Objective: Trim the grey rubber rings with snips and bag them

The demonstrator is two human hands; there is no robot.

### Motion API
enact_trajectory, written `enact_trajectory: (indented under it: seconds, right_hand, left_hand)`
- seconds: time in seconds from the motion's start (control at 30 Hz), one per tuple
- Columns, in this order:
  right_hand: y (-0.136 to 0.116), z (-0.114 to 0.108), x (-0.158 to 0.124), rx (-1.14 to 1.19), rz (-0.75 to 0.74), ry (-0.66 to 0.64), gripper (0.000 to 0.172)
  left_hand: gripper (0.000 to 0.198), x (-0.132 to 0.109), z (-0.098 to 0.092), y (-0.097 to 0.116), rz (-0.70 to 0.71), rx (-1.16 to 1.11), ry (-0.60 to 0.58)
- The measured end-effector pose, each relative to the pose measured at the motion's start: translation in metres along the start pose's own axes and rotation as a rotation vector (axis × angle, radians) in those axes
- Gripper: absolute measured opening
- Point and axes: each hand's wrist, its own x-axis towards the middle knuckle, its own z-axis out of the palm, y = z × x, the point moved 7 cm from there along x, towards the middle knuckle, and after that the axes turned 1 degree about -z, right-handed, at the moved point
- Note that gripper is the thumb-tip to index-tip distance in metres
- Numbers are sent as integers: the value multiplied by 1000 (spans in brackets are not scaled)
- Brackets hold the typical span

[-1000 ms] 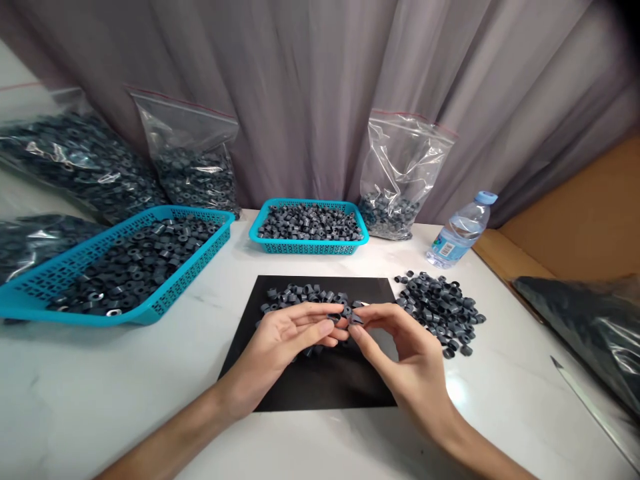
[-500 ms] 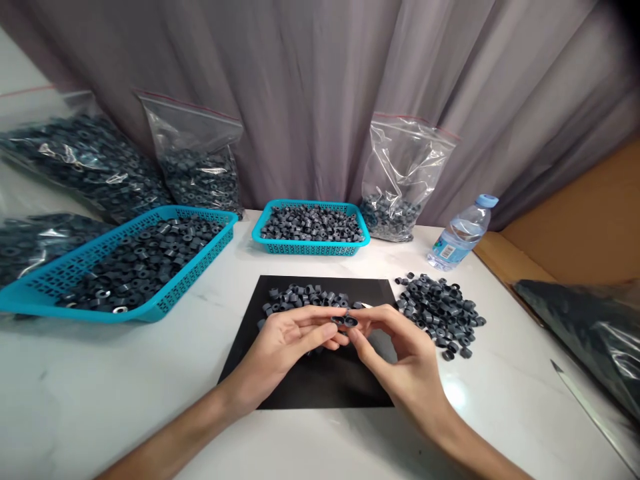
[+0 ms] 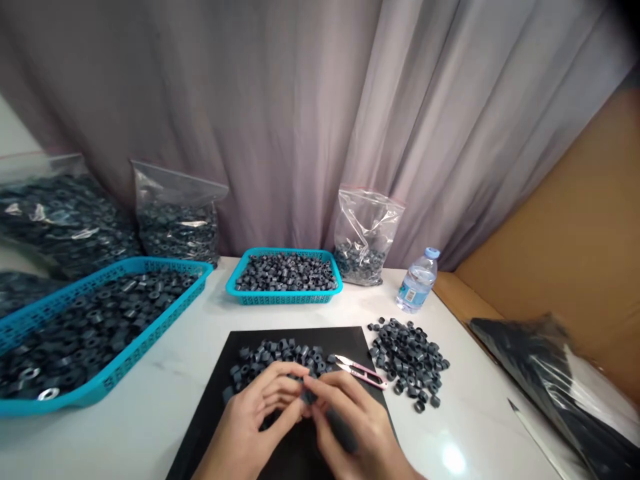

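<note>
My left hand [image 3: 263, 417] and my right hand [image 3: 353, 423] meet fingertip to fingertip low in the view, over a black mat [image 3: 295, 453]. Pinched between them is a small dark grey plastic piece [image 3: 309, 397], mostly covered by the fingers, so its full shape is hidden. Just beyond the fingertips, a heap of small grey hollow plastic pieces [image 3: 270, 353] lies on the mat. Pink-handled thread snips [image 3: 367, 375] rest at the mat's right side, near my right hand.
A second pile of grey pieces [image 3: 407, 360] lies right of the mat. Filled blue baskets [image 3: 285, 298] [image 3: 165, 337] stand behind and left. Bagged pieces [image 3: 363, 263], a water bottle [image 3: 417, 283], a cardboard sheet [image 3: 560, 253] and a dark plastic bag [image 3: 540, 373] surround the white table.
The view has tilted up, so everything sits lower. My hands have closed more around the piece, hiding the two round openings that showed before. The snips, mostly covered earlier, are now visible.
</note>
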Motion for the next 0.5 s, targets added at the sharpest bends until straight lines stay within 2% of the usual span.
enact_trajectory:
  seconds: [0.07,0.17,0.23,0.3,0.4,0.5]
  right_hand:
    - [1,4,0,10,-23,-24,47]
    - [1,4,0,39,-5,-29,33]
    - [6,-1,7,43,69,-4,22]
    - [16,-13,25,-47,114,25,13]
    - [39,-58,87,-369,61,151,18]
    - [83,-130,171,-530,141,356,24]
  left_hand:
    - [16,3,1,3,49,72,-71]
    - [14,7,2,8,103,226,-181]
    - [14,10,-2,12,134,333,-182]
    - [14,14,-13,17,166,422,-128]
    - [19,24,-40,25,210,546,1]
    - [23,37,-71,29,249,691,114]
